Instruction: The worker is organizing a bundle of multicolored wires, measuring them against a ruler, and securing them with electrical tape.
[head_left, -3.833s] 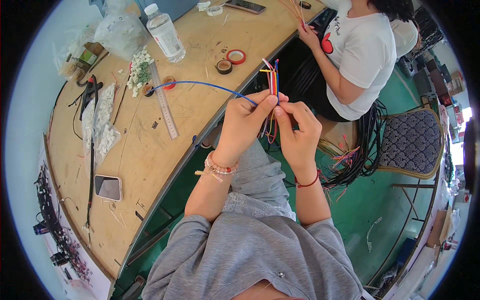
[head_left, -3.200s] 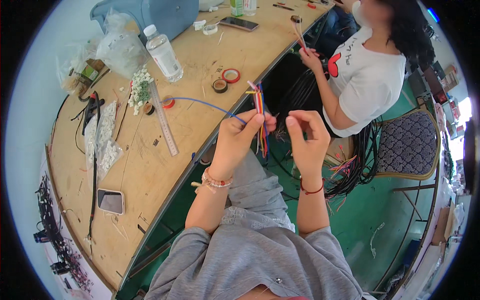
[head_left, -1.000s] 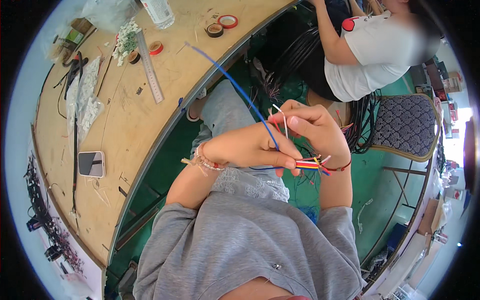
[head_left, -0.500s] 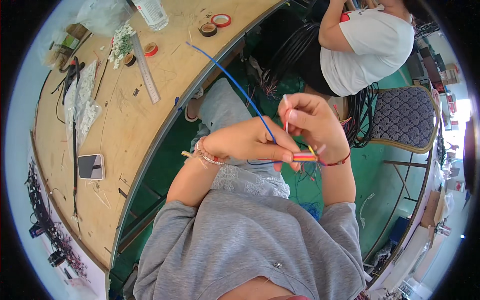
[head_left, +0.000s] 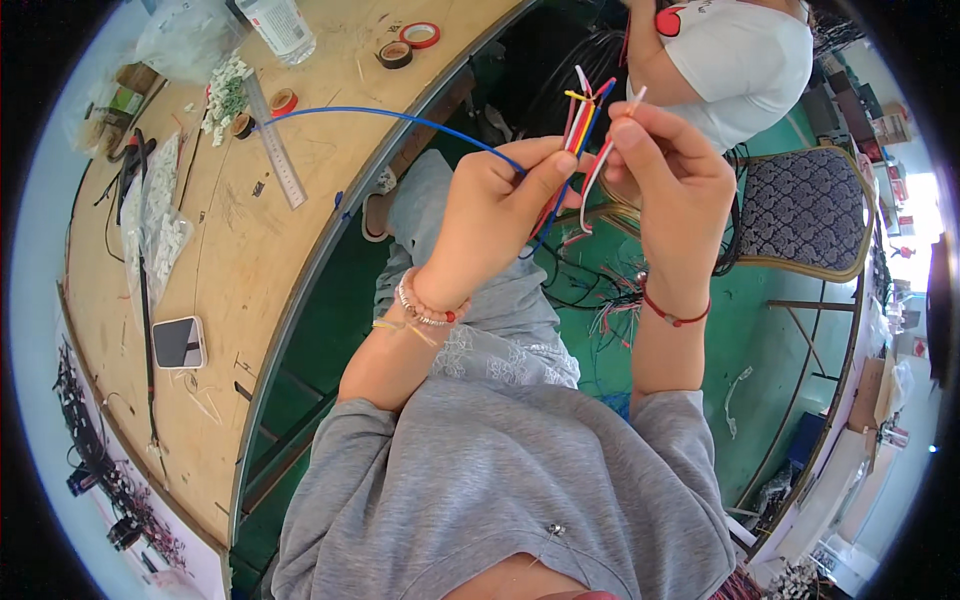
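Note:
My left hand (head_left: 515, 195) pinches a bundle of thin coloured wires (head_left: 582, 128) between thumb and fingertips. Red, yellow, blue and pale strands stick up above the grip with their ends fanned apart. From the same hand a long blue wire (head_left: 400, 115) arcs left over the table edge. My right hand (head_left: 672, 175), just to the right of the bundle, is closed on a white and a red wire (head_left: 598, 170). Their tips poke out above the thumb, and the lower ends curl down between the hands.
On the wooden table (head_left: 240, 290) at left are a steel ruler (head_left: 276, 150), tape rolls (head_left: 394, 54), a phone (head_left: 179, 343), a bag of white connectors (head_left: 165, 225) and a bottle (head_left: 277, 28). A patterned chair (head_left: 805, 210) and a person in a white shirt (head_left: 740, 70) are at right. Loose wires (head_left: 615, 305) hang below.
Both hands have moved up and away from my body. The wire bundle has turned from lying sideways to pointing upward. The long blue wire's free end has swung down to the left.

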